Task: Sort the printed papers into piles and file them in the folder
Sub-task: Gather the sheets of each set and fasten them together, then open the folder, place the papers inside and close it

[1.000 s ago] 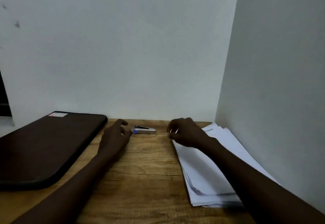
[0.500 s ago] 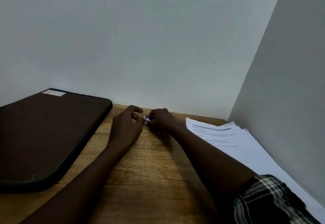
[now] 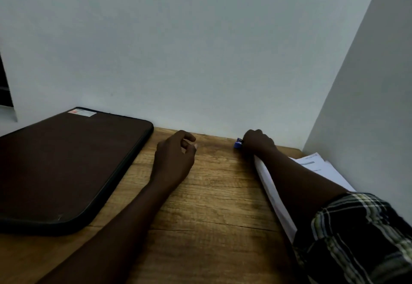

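The right hand (image 3: 258,143) was seen closed round a small blue stapler (image 3: 237,144), of which only the blue tip was shown poking out left of the fist, at the far edge of the table (image 3: 211,217) against the wall (image 3: 200,49). The left hand (image 3: 175,159) was rested on the wood, fingers loosely curled, nothing held, well apart from the right. A second ago the stapler was lying loose on the table between the two hands; half a second ago both hands were met on it; now it had been taken by the right hand alone and carried right, toward the far corner of the printed papers (image 3: 321,169), while the left hand had been let go of it. The papers were left in one uneven stack at the right, under the right forearm and plaid sleeve (image 3: 361,234), close to the side wall (image 3: 367,105); no separate piles were visible. The dark folder (image 3: 66,161), judged to be the filing target, was lying shut at the left, a label (image 3: 81,112) at its far corner, nothing placed in it. Judged from this: the stapler was probably being cleared or readied for binding, sorting was not yet started, and filing was still wholly to be done. Whether the stapler was touching the stack could not be told.
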{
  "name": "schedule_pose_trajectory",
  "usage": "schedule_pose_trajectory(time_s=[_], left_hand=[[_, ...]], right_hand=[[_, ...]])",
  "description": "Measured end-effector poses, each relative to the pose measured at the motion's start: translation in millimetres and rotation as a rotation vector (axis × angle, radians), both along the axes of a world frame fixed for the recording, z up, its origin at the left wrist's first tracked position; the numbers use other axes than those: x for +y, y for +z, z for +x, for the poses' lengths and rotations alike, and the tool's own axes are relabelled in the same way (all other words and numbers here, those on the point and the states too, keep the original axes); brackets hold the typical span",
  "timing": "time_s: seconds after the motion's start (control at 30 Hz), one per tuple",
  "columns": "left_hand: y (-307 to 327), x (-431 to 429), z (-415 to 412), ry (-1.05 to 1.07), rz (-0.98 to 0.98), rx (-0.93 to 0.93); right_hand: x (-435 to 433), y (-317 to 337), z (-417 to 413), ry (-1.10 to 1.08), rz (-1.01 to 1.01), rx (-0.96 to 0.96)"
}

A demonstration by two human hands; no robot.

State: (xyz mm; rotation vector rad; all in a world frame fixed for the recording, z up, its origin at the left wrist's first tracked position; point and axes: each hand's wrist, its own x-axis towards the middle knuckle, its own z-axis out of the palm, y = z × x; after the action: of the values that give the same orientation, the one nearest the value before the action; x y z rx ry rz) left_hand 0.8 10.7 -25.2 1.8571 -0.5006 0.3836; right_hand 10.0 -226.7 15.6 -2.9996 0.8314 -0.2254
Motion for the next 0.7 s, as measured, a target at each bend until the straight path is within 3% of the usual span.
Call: schedule_pose_trajectory(time_s=[0.1, 0.33, 0.7], left_hand=[[0.5, -0.5, -1.7, -0.017, 0.017, -0.004], [8.6, 3.4, -8.8, -0.007, -0.028, 0.005], [52.5, 58.5, -26.1, 0.054, -0.061, -0.011]], right_hand=[[-4.5, 5.8, -5.1, -0.002, 0.077, -0.001], [5.1, 24.4, -26.6, 0.14, 0.252, -0.234], [95.0, 68.3, -61.6, 0.377, 0.321, -0.323]])
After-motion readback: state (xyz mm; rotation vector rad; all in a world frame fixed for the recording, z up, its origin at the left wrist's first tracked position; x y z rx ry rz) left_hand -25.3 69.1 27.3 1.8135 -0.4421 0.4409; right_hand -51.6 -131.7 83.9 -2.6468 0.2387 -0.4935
